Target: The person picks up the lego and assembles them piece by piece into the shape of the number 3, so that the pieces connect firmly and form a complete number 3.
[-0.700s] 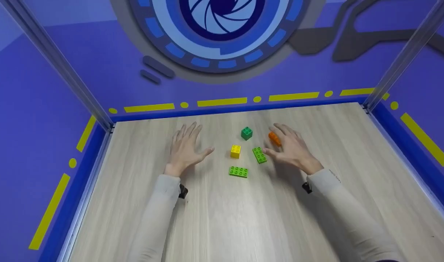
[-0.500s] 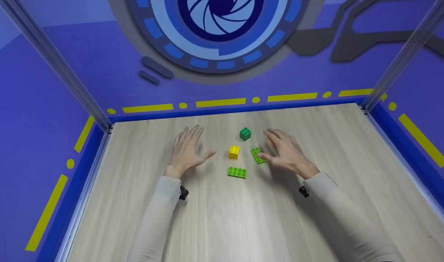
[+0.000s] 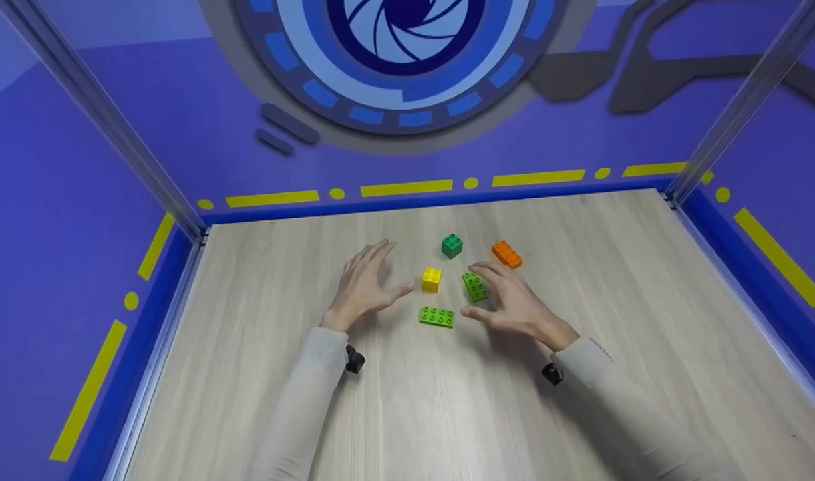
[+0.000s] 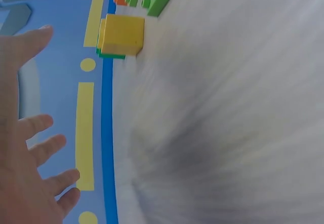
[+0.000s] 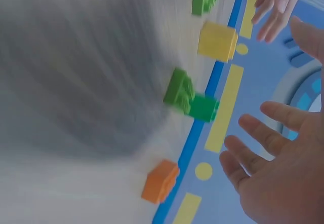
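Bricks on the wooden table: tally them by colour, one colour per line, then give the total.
Light green bricks: 2
Dark green brick: 1
Yellow brick: 1
Orange brick: 1
Total: 5

We see a pale wooden surface (image 3: 407, 414) carrying 5 bricks: a yellow brick (image 3: 431, 278), a dark green brick (image 3: 451, 245), an orange brick (image 3: 507, 254) and 2 light green bricks (image 3: 437, 316).

Five bricks: two light green plates (image 3: 437, 316) (image 3: 475, 286), one dark green (image 3: 451, 246), one yellow (image 3: 431, 278), one orange (image 3: 507, 254).
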Demonstrator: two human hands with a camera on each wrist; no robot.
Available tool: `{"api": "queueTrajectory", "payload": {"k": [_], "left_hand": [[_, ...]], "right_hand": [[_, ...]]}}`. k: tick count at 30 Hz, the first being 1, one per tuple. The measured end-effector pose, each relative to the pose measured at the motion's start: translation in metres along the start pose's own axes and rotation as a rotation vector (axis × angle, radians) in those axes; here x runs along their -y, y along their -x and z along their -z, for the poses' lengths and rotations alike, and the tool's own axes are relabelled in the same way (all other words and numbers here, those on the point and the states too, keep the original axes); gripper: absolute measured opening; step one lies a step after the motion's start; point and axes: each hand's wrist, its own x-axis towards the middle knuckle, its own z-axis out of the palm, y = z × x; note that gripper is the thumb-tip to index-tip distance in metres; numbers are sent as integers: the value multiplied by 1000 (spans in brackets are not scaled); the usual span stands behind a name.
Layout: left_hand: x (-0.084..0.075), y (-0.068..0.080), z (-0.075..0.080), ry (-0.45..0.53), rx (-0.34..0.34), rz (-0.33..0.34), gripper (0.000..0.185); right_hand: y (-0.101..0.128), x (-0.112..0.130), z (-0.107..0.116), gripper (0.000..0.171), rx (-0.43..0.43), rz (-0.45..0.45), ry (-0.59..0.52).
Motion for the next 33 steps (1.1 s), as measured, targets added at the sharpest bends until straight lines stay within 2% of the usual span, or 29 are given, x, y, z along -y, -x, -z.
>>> {"api": "queueTrajectory", "payload": {"k": [10,18,24,33], "left_hand": [[-6,-3,-18,129,59,28,88],[-11,-7,-29,222,123,41,79],[-16,-12,-39,282,161,35,70],[-24,-19,-50,307,196,48,65]], "right_hand": [[2,10,-30,82,65,14,-135],[-6,10,-45,65,97,129,-204],[-10,11,-52,53,137,80,-214],[-14,11,-55,42,154,43,-238]]}}
